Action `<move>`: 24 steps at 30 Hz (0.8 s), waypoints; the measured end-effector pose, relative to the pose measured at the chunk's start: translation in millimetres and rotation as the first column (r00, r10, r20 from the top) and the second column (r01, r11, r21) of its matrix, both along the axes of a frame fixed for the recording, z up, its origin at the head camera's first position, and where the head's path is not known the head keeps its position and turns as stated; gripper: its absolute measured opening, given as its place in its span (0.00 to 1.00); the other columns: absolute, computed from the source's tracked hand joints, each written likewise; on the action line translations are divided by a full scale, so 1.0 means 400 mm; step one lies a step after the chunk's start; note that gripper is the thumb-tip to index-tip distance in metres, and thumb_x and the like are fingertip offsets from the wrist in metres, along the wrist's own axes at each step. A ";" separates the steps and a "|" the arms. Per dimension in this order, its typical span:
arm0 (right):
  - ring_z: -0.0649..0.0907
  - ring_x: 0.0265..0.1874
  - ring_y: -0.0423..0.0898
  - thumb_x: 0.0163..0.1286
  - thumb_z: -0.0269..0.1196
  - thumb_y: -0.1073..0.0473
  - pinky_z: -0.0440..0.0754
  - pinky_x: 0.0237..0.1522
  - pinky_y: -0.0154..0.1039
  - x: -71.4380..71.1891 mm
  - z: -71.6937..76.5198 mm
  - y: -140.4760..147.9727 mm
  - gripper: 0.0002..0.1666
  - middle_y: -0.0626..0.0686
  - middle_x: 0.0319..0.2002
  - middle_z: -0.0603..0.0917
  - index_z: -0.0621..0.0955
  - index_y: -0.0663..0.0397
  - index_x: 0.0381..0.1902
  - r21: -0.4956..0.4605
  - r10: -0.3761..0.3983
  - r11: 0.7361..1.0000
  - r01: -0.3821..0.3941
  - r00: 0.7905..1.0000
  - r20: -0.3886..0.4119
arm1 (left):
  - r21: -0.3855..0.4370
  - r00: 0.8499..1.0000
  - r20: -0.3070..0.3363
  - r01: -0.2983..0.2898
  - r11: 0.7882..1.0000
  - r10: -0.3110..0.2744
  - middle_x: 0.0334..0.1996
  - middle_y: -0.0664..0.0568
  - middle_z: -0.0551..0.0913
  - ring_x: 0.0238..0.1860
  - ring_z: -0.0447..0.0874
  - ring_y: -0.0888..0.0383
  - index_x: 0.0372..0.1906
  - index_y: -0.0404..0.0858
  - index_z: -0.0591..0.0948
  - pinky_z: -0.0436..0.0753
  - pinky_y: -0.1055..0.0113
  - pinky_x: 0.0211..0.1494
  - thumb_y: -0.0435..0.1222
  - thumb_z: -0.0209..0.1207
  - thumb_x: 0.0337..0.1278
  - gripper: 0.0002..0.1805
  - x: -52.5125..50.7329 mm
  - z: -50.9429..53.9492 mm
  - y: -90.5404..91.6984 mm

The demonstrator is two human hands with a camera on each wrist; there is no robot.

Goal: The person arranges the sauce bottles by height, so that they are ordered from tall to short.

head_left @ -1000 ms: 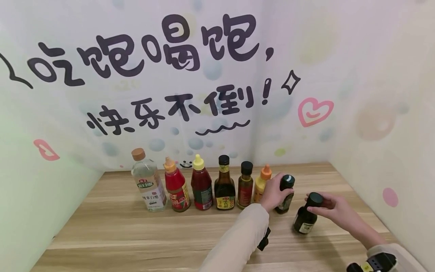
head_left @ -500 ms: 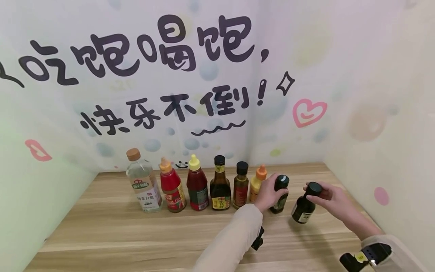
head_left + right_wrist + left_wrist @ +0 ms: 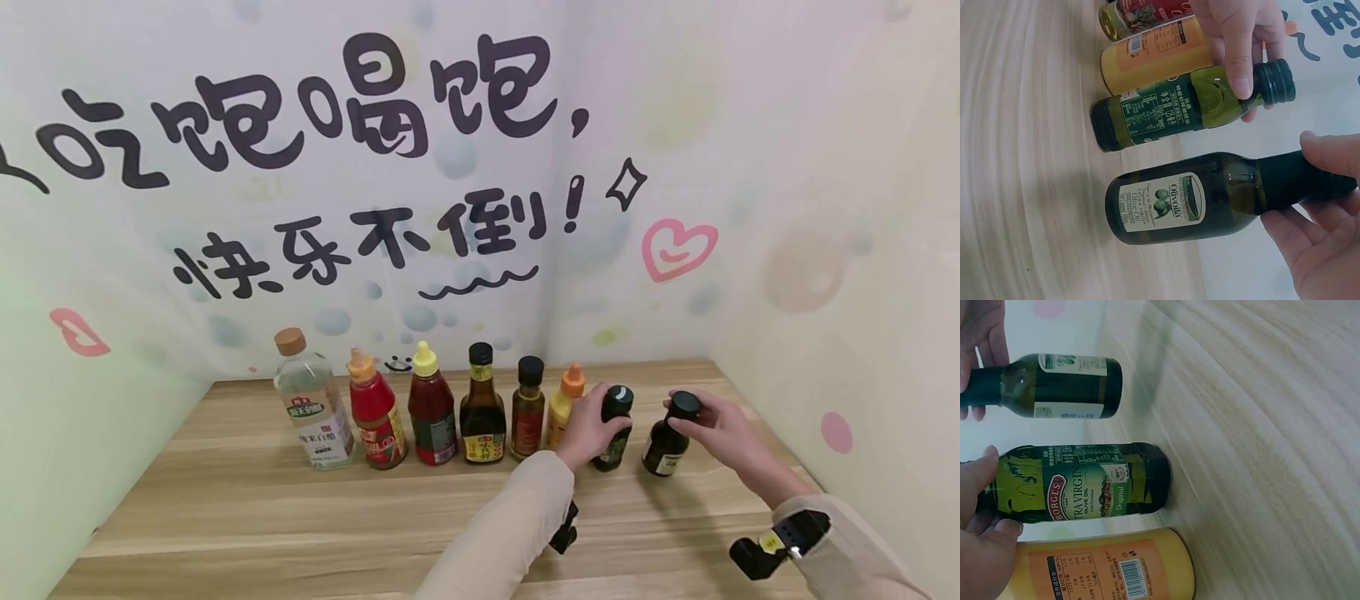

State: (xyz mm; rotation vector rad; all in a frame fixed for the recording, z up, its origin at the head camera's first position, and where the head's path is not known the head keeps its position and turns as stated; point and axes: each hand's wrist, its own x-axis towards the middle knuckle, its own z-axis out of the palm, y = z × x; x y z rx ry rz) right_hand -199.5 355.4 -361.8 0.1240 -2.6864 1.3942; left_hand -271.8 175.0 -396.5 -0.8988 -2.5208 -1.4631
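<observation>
My left hand (image 3: pixel 588 427) pinches the neck of a green Borges olive oil bottle (image 3: pixel 1085 484), which stands upright at the right of a row of bottles. Just to its right, a darker Olivoila olive oil bottle (image 3: pixel 1166 203) hangs by its capped neck from my right hand (image 3: pixel 723 425), thumb on one side and fingers on the other. Its base is close to the tabletop; whether it touches cannot be told. The two oil bottles are a small gap apart. Left of my left hand, partly hidden by it, is a yellow squeeze bottle (image 3: pixel 558 417) with an orange cap.
Along the wooden table (image 3: pixel 300 533) the row continues leftward: a small oil bottle (image 3: pixel 528 417), a dark sauce bottle (image 3: pixel 482 417), a yellow-capped bottle (image 3: pixel 432 417), a red squeeze bottle (image 3: pixel 377 417) and a clear white vinegar bottle (image 3: pixel 313 408). A printed cloth (image 3: pixel 480 333) hangs behind.
My right hand has carried the Olivoila bottle back toward the row and slightly left, beside the Borges bottle. My left hand keeps its grip there; the view has shifted slightly.
</observation>
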 end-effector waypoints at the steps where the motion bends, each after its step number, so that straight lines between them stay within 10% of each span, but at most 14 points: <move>1: 0.75 0.42 0.29 0.63 0.57 0.55 0.75 0.44 0.39 -0.004 0.000 -0.001 0.30 0.66 0.53 0.72 0.66 0.66 0.58 0.005 -0.005 1.000 0.005 1.000 0.006 | 0.004 1.000 0.001 0.002 1.000 -0.002 0.42 0.51 0.79 0.42 0.77 0.61 0.47 0.39 0.74 0.74 0.73 0.44 0.36 0.62 0.48 0.19 -0.001 -0.001 -0.001; 7: 0.73 0.51 0.58 0.63 0.57 0.55 0.72 0.47 0.50 -0.030 -0.006 -0.013 0.30 0.67 0.53 0.72 0.66 0.68 0.58 -0.014 -0.002 1.000 0.003 1.000 0.031 | 0.021 1.000 0.018 0.000 1.000 -0.001 0.42 0.51 0.79 0.43 0.77 0.60 0.48 0.39 0.73 0.74 0.72 0.45 0.35 0.62 0.48 0.19 -0.001 -0.004 -0.006; 24: 0.69 0.54 0.63 0.64 0.55 0.62 0.71 0.49 0.53 -0.067 -0.023 -0.025 0.30 0.69 0.55 0.68 0.61 0.71 0.60 -0.056 0.041 0.998 -0.038 0.998 0.052 | 0.024 0.999 0.032 0.022 0.999 -0.023 0.44 0.53 0.78 0.44 0.76 0.62 0.49 0.41 0.73 0.74 0.73 0.45 0.36 0.62 0.49 0.20 0.001 -0.003 -0.001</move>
